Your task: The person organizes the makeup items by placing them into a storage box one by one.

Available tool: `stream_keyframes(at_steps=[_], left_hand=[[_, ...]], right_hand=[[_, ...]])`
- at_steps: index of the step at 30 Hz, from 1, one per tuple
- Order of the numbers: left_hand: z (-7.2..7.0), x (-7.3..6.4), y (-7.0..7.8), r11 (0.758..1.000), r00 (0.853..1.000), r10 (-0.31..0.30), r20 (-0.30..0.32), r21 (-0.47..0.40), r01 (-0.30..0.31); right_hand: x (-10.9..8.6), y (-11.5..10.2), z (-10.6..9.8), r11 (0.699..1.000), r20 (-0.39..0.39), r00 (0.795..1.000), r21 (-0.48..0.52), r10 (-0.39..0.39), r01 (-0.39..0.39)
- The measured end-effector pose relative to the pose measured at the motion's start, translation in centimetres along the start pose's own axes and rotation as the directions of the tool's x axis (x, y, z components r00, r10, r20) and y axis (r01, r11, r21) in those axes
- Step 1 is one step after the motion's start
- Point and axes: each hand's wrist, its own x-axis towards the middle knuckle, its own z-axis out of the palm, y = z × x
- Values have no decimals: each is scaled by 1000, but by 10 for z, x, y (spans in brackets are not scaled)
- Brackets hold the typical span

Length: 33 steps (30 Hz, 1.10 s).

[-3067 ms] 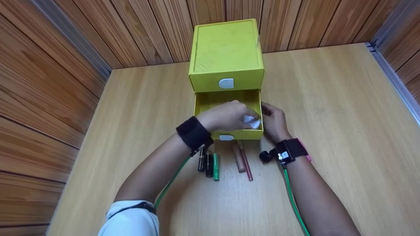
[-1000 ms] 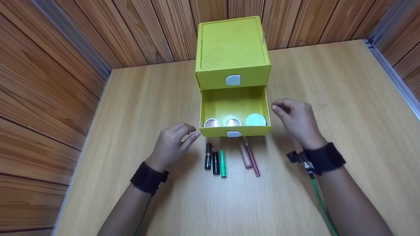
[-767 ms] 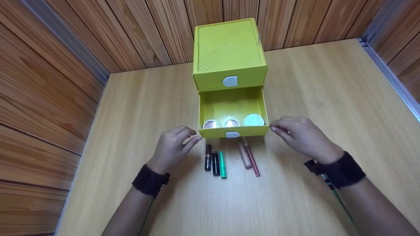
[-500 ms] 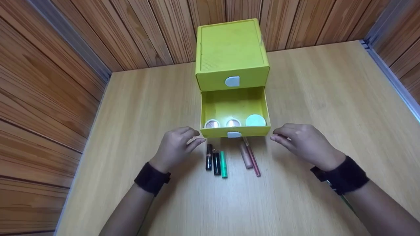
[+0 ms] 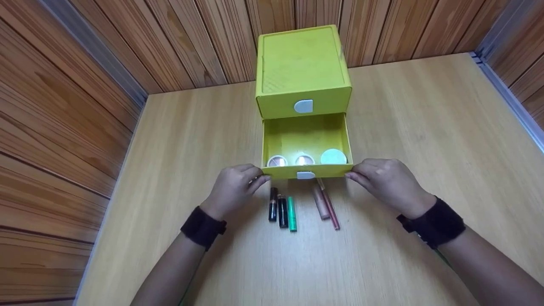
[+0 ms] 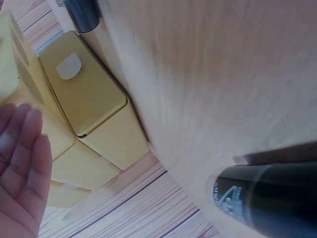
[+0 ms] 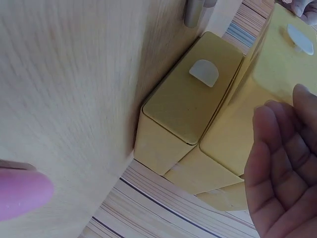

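A yellow drawer unit [image 5: 303, 61] stands at the back of the table, its lower visible drawer [image 5: 280, 172] pulled out. Inside lie two round cases with shiny lids [image 5: 277, 161] [image 5: 304, 160] and a mint-green round lid [image 5: 333, 157]. At the drawer's left front corner is my left hand [image 5: 233, 189], thumb towards the front face; its fingers [image 6: 34, 153] look fairly straight. My right hand [image 5: 391, 183] touches the right front corner, the thumb [image 7: 303, 101] by the front face and the fingers loosely bent. Neither hand is clearly wrapped round the drawer.
In front of the unit lie two black tubes [image 5: 273, 205] [image 5: 283, 211], a green tube [image 5: 292, 213], a pinkish tube [image 5: 321, 204] and a thin red pencil [image 5: 331, 211]. Another closed drawer [image 7: 188, 94] sits underneath. Wood-panelled walls [image 5: 204, 42] border the table [image 5: 191, 127].
First my left hand was inside the drawer with something white and my right beside it. Both withdrew, hovered by the front corners, and now come in against them. The round items now show.
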Motion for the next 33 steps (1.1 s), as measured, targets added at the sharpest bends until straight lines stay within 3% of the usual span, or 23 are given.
stream_keyframes(at_steps=[17, 33], left_hand=[[-3, 9, 2, 1000, 999, 21, -30, -5, -22], [-4, 29, -8, 997, 997, -78, -1, 3, 78]], right_hand=[[9, 5, -1, 999, -60, 998, -43, -27, 24], [28, 16, 0, 997, -46, 999, -77, 28, -31]])
